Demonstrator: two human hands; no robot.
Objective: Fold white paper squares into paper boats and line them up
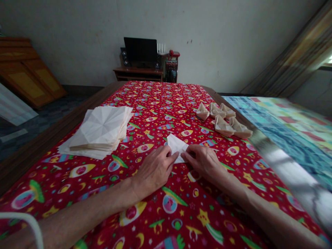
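A small piece of white paper (176, 143), folded to a point at its upper left, lies on the red patterned cloth in front of me. My left hand (157, 166) grips its left side, the thumb resting on the paper and the other fingers curled. On the opposite side, my right hand (203, 159) pinches the paper's right edge between thumb and fingers. The two thumbs nearly meet over its lower part. To the left is a stack of creased paper sheets (100, 126). Several folded paper boats (224, 126) stand grouped at the right.
The red printed cloth (166, 211) covers the long table, whose dark wooden edge (33, 166) shows at left. A bed with a patterned cover (282, 138) adjoins the right side. Beyond the far end stands a monitor (141, 49) on a desk. A white cable (26, 218) curves at lower left.
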